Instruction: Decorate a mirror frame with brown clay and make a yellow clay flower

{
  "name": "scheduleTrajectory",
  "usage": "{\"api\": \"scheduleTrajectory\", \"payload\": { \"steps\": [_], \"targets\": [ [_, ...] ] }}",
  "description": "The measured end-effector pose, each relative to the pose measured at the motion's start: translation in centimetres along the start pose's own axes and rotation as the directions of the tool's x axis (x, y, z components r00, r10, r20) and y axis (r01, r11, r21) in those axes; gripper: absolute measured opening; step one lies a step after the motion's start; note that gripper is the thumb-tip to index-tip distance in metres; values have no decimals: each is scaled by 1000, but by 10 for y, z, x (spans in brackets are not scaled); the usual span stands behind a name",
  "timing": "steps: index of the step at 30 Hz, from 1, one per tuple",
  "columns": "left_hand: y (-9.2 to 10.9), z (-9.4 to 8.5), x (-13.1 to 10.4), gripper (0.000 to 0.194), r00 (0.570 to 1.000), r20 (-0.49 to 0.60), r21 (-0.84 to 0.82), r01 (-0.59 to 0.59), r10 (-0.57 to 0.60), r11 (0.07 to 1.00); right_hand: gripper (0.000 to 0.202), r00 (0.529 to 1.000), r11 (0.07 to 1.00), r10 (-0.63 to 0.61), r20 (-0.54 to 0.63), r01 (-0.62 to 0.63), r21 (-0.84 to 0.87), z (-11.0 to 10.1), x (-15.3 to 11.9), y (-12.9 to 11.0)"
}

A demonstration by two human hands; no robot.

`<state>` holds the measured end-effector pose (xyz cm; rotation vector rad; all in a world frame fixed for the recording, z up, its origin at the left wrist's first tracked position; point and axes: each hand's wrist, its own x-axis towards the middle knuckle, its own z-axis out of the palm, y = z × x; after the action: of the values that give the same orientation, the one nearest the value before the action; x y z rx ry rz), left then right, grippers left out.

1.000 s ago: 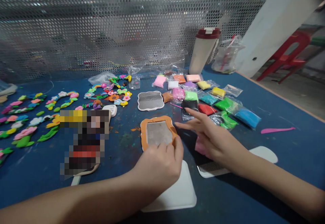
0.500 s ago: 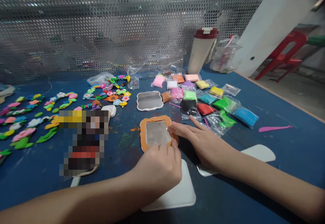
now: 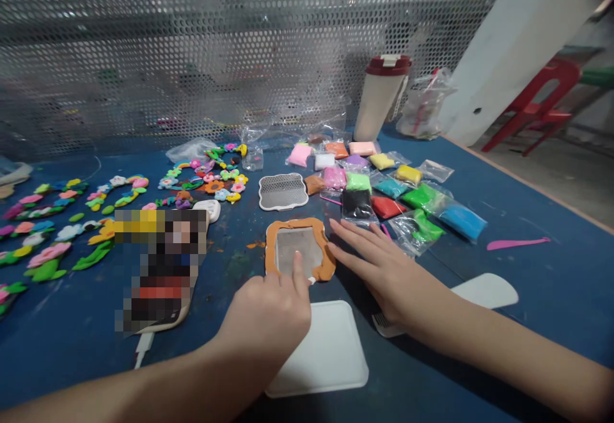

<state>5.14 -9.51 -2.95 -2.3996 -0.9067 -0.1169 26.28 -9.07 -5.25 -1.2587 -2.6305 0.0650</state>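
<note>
A small mirror (image 3: 289, 247) lies on the blue table, its rim covered by an orange-brown clay frame (image 3: 271, 250); a bit of white rim shows at the lower right. My left hand (image 3: 271, 311) is at the mirror's lower edge, index finger stretched over the glass, other fingers curled; what they hold, if anything, is hidden. My right hand (image 3: 378, 269) has its fingers spread, with the fingertips beside the frame's right side, holding nothing. Below the mirror is a white rounded plate (image 3: 330, 352), partly behind my left hand. A white comb (image 3: 487, 290) lies partly under my right forearm.
Behind stand another mirror (image 3: 283, 191), bagged coloured clays (image 3: 357, 204) and a tumbler (image 3: 381, 100). Left are a phone (image 3: 192, 288) with a cable and colourful clay-decorated frames (image 3: 50, 253). A pink tool (image 3: 518, 244) lies right. Perforated metal (image 3: 192, 45) borders the table's back.
My left hand has moved left and its index finger now extends over the glass. My right hand has shifted slightly right, off the frame, with its fingers more spread.
</note>
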Motion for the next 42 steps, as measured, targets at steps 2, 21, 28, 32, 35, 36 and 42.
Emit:
{"api": "scheduleTrajectory", "payload": {
  "steps": [2, 21, 28, 32, 35, 36, 42],
  "targets": [
    [-2, 1, 1, 32, 997, 70, -44, -13, 16, 999, 82, 1000, 997, -16, 0, 16, -78, 2, -3, -6],
    [-8, 12, -2, 25, 989, 97, -125, -102, 114, 987, 44, 998, 981, -63, -28, 57, -185, 12, -3, -45],
    [-6, 10, -4, 28, 992, 61, -122, -100, 108, 987, 44, 994, 989, -100, -49, 95, -112, 8, 6, -44],
    [-5, 9, -5, 30, 991, 97, -101, -81, 91, 992, 59, 993, 999, -27, -115, 29, 15, 5, 8, -28],
    [-4, 9, -5, 32, 989, 118, -96, -81, 92, 992, 66, 995, 999, -13, -97, 17, 37, 6, 8, -19],
    [-4, 9, -4, 33, 986, 136, -97, -82, 94, 992, 64, 996, 999, -23, -82, 26, 35, 7, 9, -18],
    [-3, 4, 1, 37, 954, 279, -136, -68, 104, 988, 50, 996, 998, -41, -77, 44, 45, 14, 5, -29]
  ]
}}
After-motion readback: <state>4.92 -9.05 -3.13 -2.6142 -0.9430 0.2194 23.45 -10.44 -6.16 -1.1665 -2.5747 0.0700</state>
